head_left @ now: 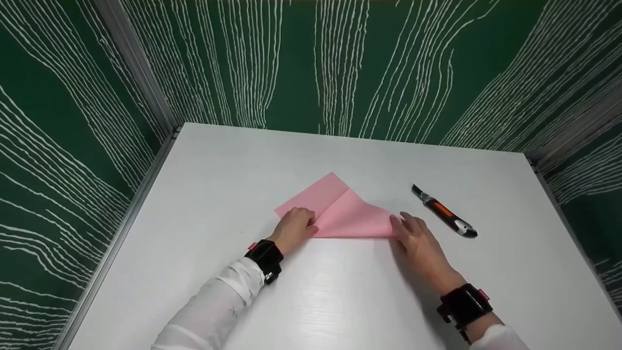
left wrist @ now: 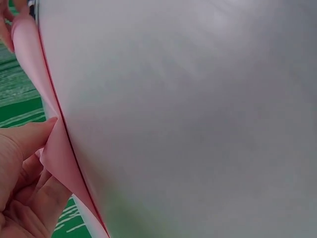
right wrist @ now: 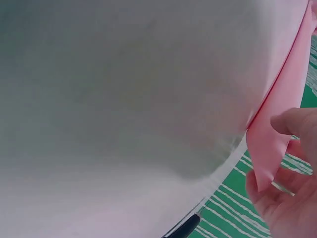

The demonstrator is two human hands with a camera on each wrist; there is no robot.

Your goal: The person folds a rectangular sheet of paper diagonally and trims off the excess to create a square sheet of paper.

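Note:
A sheet of pink paper (head_left: 357, 218), folded over on itself, lies on the white table with its straight folded edge toward me. At the left end of that fold, my left hand (head_left: 294, 229) pinches the paper; in the left wrist view its thumb lies on the pink paper (left wrist: 63, 156) with the fingers curled behind. My right hand (head_left: 422, 245) holds the right corner, which lifts slightly. The right wrist view shows the thumb over the front of the pink paper (right wrist: 280, 111) and fingertips behind its corner. The paper's back left part stays flat.
A utility knife (head_left: 444, 213) with black and orange handle lies right of the paper, beyond my right hand; its tip end also shows as a dark shape (right wrist: 185, 227). Green walls with white lines (head_left: 296, 63) stand behind the white table (head_left: 218, 160) and at both sides.

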